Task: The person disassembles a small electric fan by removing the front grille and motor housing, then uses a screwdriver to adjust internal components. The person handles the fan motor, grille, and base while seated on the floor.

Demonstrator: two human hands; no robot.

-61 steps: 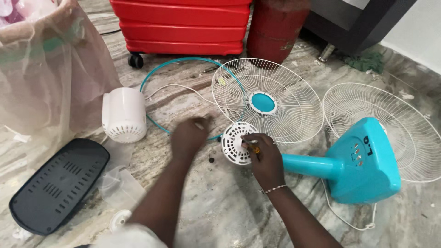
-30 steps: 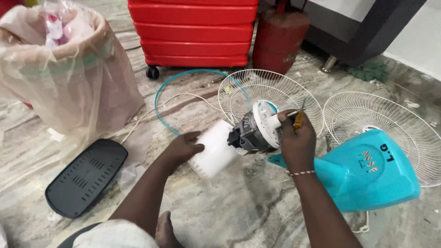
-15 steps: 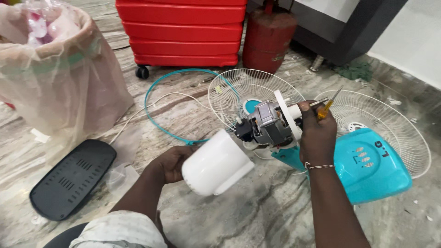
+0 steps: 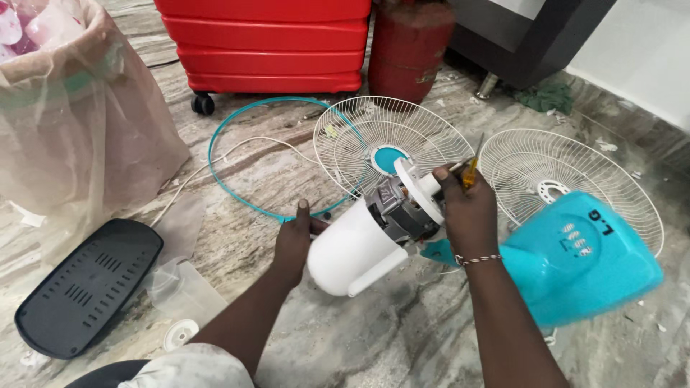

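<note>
I hold the fan motor [image 4: 402, 208] at frame centre above the floor, my left hand [image 4: 293, 241] wrapped around its white rear cover [image 4: 353, 248], my right hand [image 4: 467, 212] gripping the front plate and pinching a screwdriver [image 4: 472, 167]. Turquoise base [image 4: 575, 259] at 3 o'clock, wire guards [image 4: 359, 140] at 12.

Two hands at centre frame — left hand [image 4: 293, 244], right hand [image 4: 468, 215]. Two white wire fan guards [image 4: 392, 144] [image 4: 568, 179], upper middle and right. One teal guard ring [image 4: 237, 190]. One white motor housing [image 4: 356, 248], one exposed motor [image 4: 399, 208]. One yellow-handled screwdriver [image 4: 471, 169]. One teal fan base [image 4: 575, 259]. One dark vented cover [image 4: 86, 284], lower left. One red suitcase [image 4: 266, 43]. One bagged bin [image 4: 72, 115] — contents unclear.
</note>
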